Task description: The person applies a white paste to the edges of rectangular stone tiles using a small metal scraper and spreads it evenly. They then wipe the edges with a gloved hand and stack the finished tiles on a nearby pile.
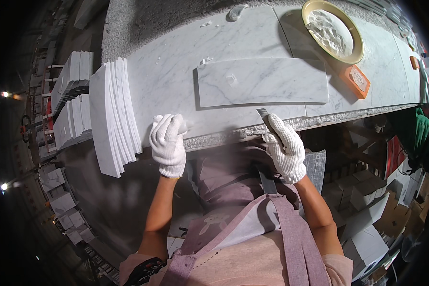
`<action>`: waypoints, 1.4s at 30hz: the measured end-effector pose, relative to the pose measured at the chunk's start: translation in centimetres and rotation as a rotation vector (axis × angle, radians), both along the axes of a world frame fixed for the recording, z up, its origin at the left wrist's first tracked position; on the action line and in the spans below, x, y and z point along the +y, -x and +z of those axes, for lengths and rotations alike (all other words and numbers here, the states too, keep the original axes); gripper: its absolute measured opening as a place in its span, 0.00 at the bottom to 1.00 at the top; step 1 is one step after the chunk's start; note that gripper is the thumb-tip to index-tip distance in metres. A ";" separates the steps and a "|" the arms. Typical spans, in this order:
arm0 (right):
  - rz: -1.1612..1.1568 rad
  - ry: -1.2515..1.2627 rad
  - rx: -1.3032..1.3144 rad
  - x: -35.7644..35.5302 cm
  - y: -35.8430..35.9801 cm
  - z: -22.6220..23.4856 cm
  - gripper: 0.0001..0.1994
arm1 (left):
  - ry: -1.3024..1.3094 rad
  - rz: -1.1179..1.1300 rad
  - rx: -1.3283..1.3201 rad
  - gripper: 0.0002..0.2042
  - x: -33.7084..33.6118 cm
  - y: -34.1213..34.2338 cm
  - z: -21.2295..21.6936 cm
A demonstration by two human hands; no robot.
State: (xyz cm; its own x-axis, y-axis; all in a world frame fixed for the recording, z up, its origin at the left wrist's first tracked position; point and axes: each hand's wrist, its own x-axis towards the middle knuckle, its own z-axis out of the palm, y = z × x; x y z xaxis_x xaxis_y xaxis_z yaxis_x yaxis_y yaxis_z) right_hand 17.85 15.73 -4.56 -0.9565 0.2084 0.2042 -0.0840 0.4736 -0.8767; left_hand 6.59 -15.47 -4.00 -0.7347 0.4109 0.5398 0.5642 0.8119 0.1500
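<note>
Both my hands wear white knit gloves. My left hand (168,141) rests on the near edge of a large white marble slab (167,81), fingers curled over the rough rim. My right hand (284,145) grips a flat metal scraper (263,114), its blade tip touching the slab just below a smaller marble tile (262,82) that lies flat on the slab. A small blob of white paste (231,79) sits on that tile.
A yellow-rimmed bowl of white paste (332,31) and an orange tool (357,81) stand at the slab's far right. A stack of marble tiles (115,114) leans at the slab's left end, more stacks (71,100) beyond. Boxes and offcuts (367,190) lie under the bench.
</note>
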 end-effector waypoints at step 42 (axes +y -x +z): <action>-0.029 0.366 -0.343 -0.4 -0.1 0.5 0.26 | -1.039 0.188 -0.894 0.22 -0.8 4.8 2.4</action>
